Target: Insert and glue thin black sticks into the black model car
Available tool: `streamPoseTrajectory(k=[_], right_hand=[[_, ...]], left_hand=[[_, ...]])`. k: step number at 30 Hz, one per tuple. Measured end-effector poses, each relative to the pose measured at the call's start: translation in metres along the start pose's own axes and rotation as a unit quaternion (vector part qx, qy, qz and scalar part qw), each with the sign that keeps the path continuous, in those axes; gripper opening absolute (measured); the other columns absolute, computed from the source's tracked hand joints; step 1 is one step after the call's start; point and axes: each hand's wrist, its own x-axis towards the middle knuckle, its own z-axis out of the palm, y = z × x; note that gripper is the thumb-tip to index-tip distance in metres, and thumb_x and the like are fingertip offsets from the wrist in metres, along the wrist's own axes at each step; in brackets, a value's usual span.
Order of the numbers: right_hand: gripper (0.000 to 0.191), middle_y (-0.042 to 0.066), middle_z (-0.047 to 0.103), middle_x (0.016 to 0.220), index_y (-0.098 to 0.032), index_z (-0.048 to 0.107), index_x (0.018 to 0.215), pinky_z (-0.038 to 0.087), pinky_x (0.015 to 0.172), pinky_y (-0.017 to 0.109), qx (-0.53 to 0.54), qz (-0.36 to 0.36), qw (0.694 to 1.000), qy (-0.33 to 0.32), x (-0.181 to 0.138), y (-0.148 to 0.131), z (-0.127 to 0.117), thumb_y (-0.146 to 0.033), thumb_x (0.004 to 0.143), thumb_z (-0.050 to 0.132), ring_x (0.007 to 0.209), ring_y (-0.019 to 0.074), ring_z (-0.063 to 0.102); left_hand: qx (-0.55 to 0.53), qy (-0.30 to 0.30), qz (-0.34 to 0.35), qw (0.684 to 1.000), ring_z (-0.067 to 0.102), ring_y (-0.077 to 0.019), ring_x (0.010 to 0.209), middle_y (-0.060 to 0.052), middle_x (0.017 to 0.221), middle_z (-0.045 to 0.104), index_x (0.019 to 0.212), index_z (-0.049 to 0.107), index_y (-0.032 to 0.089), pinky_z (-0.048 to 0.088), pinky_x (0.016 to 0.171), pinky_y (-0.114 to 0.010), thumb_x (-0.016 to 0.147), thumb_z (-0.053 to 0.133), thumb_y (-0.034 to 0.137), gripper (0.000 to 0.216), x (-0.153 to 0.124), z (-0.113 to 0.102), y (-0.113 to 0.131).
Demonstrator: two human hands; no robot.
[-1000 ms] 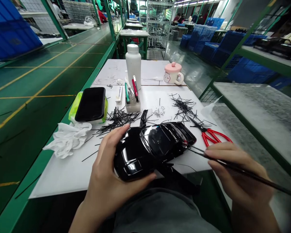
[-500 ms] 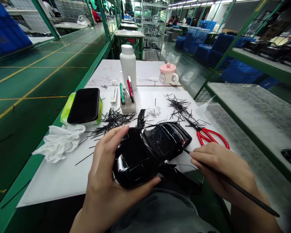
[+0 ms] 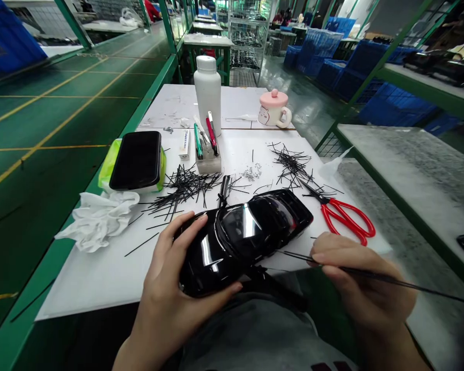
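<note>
A glossy black model car (image 3: 235,234) is tilted over the front of the white table, its doors standing out from both sides. My left hand (image 3: 178,278) grips one end of it, fingers on the far side and thumb along the near side. My right hand (image 3: 359,278) is closed around thin black tweezers (image 3: 379,276). Their tips lie close to the car's near side, by the open door (image 3: 274,288); whether they touch it I cannot tell. Red-handled scissors (image 3: 346,216) lie open just beyond my right hand.
Black thin strips (image 3: 185,188) lie in piles. Behind them stand a pen holder (image 3: 209,164), a white bottle (image 3: 208,93) and a lidded mug (image 3: 274,109). At left are a phone (image 3: 136,159) and crumpled tissue (image 3: 100,219). A shelf (image 3: 406,159) runs along the right.
The car has turned slightly in my left hand, so its roof catches the light. My right hand has drawn the tweezers back a little and changed their angle. The view has shifted slightly.
</note>
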Motion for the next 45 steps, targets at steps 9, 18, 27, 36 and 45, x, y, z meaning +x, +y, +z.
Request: streamPoseTrajectory(k=[9, 18, 27, 36, 45], right_hand=[[0.024, 0.005, 0.068, 0.077, -0.021, 0.07, 0.111, 0.05, 0.059, 0.034, 0.107, 0.033, 0.992, 0.058, -0.007, -0.004, 0.019, -0.012, 0.091, 0.061, 0.069, 0.0192, 0.063], [0.027, 0.005, 0.068, 0.079, -0.022, 0.068, 0.117, 0.048, 0.059, 0.035, 0.144, 0.02, 0.988, 0.044, -0.01, -0.007, 0.019, -0.015, 0.094, 0.056, 0.066, 0.0182, 0.061], [0.016, 0.003, 0.063, 0.069, -0.027, 0.068, 0.104, 0.051, 0.054, 0.037, 0.093, 0.026, 0.986, 0.138, 0.001, -0.006, 0.0, -0.023, 0.097, 0.054, 0.06, 0.02, 0.059], [0.034, 0.001, 0.06, 0.067, -0.021, 0.055, 0.078, 0.04, 0.053, 0.028, -0.375, 0.272, 0.885, -0.03, 0.057, 0.059, -0.065, -0.049, 0.097, 0.048, 0.059, 0.018, 0.057], [0.02, 0.008, 0.068, 0.074, -0.021, 0.06, 0.083, 0.032, 0.057, 0.03, -0.486, 0.255, 0.794, -0.261, 0.102, 0.084, -0.045, -0.035, 0.093, 0.051, 0.065, 0.024, 0.06]], left_hand=[[0.032, -0.107, -0.018, 0.994, 0.039, -0.0403, 0.141, -0.013, 0.153, 0.038, 0.151, 0.034, 0.033, 0.038, 0.111, -0.067, 0.081, 0.073, 0.056, 0.083, -0.01, 0.012, -0.025], [-0.044, -0.146, 0.244, 0.958, 0.037, -0.0183, 0.142, -0.004, 0.127, 0.065, 0.136, 0.048, 0.018, 0.02, 0.127, -0.043, 0.094, 0.051, 0.003, 0.045, 0.045, 0.018, 0.021], [-0.13, -0.213, 0.207, 0.946, 0.06, -0.0141, 0.118, 0.0, 0.098, 0.071, 0.103, 0.057, 0.021, 0.036, 0.122, -0.038, 0.095, 0.051, 0.008, 0.017, 0.059, 0.034, 0.023], [-0.011, -0.114, 0.261, 0.959, 0.06, -0.0256, 0.124, 0.002, 0.093, 0.075, 0.101, 0.059, 0.019, -0.004, 0.123, -0.066, 0.092, 0.049, 0.0, 0.023, 0.047, 0.04, 0.02], [0.007, -0.079, 0.254, 0.964, 0.064, -0.0238, 0.12, 0.005, 0.09, 0.075, 0.096, 0.057, 0.019, -0.021, 0.12, -0.058, 0.09, 0.051, 0.0, 0.021, 0.043, 0.032, 0.01]])
